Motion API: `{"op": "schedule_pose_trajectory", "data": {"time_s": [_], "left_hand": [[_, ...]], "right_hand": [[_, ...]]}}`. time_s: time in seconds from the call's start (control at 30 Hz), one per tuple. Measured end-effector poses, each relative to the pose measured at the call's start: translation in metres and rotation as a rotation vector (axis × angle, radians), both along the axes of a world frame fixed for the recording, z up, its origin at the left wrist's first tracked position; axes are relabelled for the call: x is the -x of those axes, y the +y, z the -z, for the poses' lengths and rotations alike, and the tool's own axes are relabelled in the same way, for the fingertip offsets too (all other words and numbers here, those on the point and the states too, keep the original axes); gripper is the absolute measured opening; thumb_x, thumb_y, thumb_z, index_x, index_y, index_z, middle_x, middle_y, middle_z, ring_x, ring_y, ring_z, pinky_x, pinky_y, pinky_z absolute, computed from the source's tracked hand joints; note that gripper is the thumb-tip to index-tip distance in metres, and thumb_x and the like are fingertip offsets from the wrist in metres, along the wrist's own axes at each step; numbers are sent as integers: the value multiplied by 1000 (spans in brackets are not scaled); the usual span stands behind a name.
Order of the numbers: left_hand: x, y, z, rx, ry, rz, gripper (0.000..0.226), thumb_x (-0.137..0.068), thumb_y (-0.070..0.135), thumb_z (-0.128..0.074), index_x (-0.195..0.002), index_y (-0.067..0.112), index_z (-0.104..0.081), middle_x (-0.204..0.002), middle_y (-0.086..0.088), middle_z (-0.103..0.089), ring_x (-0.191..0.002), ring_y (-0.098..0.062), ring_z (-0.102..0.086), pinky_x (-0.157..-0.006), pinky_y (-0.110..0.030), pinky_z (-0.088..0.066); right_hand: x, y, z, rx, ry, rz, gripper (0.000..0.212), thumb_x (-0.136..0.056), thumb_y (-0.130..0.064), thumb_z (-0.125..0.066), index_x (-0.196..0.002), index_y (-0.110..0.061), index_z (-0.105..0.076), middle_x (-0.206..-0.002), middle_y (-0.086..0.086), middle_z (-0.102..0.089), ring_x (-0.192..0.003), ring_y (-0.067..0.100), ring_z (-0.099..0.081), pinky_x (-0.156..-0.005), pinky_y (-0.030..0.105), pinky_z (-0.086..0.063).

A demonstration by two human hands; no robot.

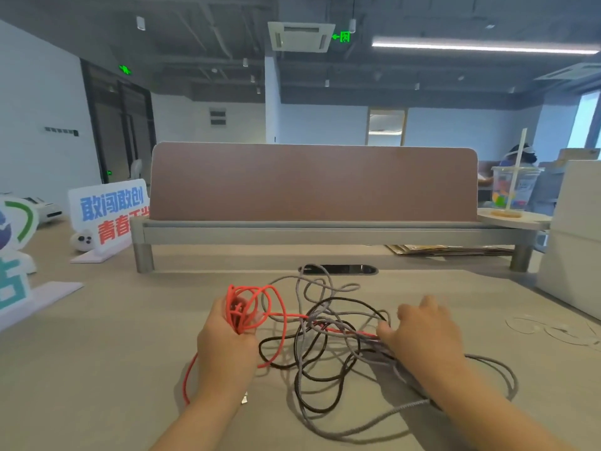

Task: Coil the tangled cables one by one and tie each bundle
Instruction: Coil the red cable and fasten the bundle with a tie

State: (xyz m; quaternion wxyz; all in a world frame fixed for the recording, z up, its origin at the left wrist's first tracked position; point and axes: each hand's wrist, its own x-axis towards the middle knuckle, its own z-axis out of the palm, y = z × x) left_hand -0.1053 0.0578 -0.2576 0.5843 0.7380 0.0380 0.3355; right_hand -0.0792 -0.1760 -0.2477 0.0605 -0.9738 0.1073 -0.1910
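Three cables lie tangled on the beige desk: a red cable (280, 307), a black cable (325, 379) and a grey braided cable (383, 415). My left hand (224, 340) grips several loops of the red cable, gathered into a small coil at its fingers; one red strand trails back under the wrist and another runs right into the tangle. My right hand (422, 333) rests palm down on the tangle's right side, fingers spread, pressing on the grey and black strands where the red strand disappears under it.
A brown divider panel (312, 183) on a metal rail crosses the desk behind the cables, with a cable slot (338, 269) in front of it. Printed signs (107, 213) stand at left. A white box (572, 255) and a plastic cup (514, 190) stand at right.
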Motion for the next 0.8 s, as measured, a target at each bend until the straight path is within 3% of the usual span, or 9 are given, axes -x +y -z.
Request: {"op": "schedule_pose_trajectory", "data": {"time_s": [0.13, 0.2, 0.3, 0.37, 0.47, 0.53, 0.6, 0.73, 0.8], "left_hand": [[-5, -2, 7, -22, 26, 21, 24, -87, 11, -66, -92, 31, -55, -81, 11, -62, -78, -14, -60, -62, -19, -39], [-7, -2, 9, -35, 17, 35, 31, -86, 6, -66, -92, 33, -52, -81, 13, -61, -78, -16, -59, -69, -21, -40], [-7, -3, 11, -94, 27, 39, 37, -85, -1, -64, -89, 34, -53, -78, 14, -59, -70, 3, -57, -63, -2, -37], [-7, -4, 12, -111, 24, 45, 33, -85, -2, -64, -101, 27, -58, -81, 13, -61, -70, 9, -58, -62, 0, -37], [-9, -3, 13, -88, 37, 37, 37, -87, 6, -65, -123, 11, -56, -89, 5, -63, -83, -12, -60, -74, -17, -39], [-11, 0, 14, -71, 29, 34, 37, -87, 9, -65, -123, 11, -56, -92, 2, -64, -89, -22, -62, -77, -25, -41], [-8, 0, 13, -68, 39, 26, 39, -87, 11, -66, -125, 12, -55, -93, 2, -65, -92, -23, -62, -80, -28, -42], [-3, -6, 11, -94, 39, 36, 41, -87, 8, -66, -125, 19, -53, -87, 16, -61, -84, -10, -61, -76, -21, -39], [0, -7, 10, -113, 33, 50, 43, -88, 6, -65, -122, 27, -50, -85, 20, -58, -77, 7, -55, -66, -5, -37]], "right_hand": [[-8, -6, 8, -299, 99, -106, 28, -84, -22, -52, -60, -6, -50, -55, 6, -48, -52, 23, -46, -43, 26, -30], [-8, -12, 8, -395, 102, -147, 29, -84, -14, -53, -57, -7, -47, -53, 6, -44, -49, 21, -39, -43, 26, -27], [-7, -22, 10, -602, 130, -148, 26, -85, -12, -55, -61, -1, -55, -58, 10, -51, -53, 20, -42, -50, 27, -30], [-3, -22, 10, -916, 155, -188, 20, -86, -10, -59, -74, 5, -64, -67, 17, -57, -58, 22, -51, -55, 29, -39], [4, -22, -2, -1636, 266, -280, 14, -92, -1, -50, -94, 9, -60, -77, 17, -59, -52, 16, -57, -43, 21, -50], [3, -26, -5, -1896, 284, -304, 18, -93, 1, -45, -106, 5, -57, -83, 15, -61, -57, 15, -55, -44, 22, -53], [0, -25, 2, -1617, 217, -280, 14, -90, 0, -53, -103, 0, -59, -76, 13, -64, -55, 16, -54, -45, 25, -48], [0, -18, 14, -510, -76, -122, 19, -77, -22, -74, -90, -16, -62, -87, 2, -59, -76, 19, -56, -60, 26, -40], [6, -12, 10, -380, -179, -154, 19, -81, -25, -70, -88, -18, -54, -86, 1, -55, -79, 20, -52, -63, 29, -38]]}}
